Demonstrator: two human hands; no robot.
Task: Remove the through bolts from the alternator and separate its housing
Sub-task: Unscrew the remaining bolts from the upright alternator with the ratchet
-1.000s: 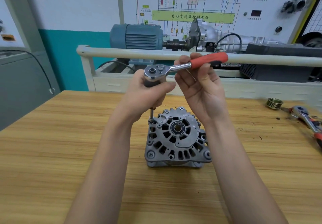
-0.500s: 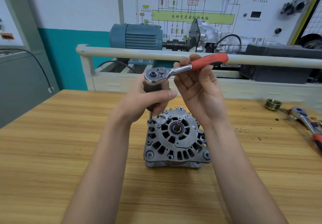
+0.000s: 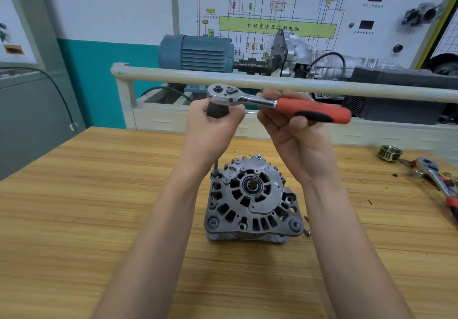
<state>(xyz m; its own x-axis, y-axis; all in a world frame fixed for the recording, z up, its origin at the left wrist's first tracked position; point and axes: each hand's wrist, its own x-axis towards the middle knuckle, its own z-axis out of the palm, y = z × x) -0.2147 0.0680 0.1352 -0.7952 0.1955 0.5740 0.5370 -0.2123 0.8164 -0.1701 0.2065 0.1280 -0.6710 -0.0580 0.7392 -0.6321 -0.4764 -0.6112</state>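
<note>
With the alternator (image 3: 252, 201) sitting on the bench (image 3: 86, 207), the left hand (image 3: 210, 130) is gripping the extension under the ratchet (image 3: 277, 104) while the right hand (image 3: 300, 130) is curling round its handle; tilting could slip the socket off the bolt.

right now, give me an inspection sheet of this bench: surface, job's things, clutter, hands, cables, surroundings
surface: wooden bench, dark specks at right.
job's things: alternator stands shaft up; ratchet on an extension down to its upper left bolt.
clutter: pulley, second ratchet, small loose screws beside the alternator.
hands: left hand grips the extension under the ratchet head; right hand holds the red handle.
cables: black cable hangs at left.
surroundings: blue motor, wiring diagram board, white rail.
</note>
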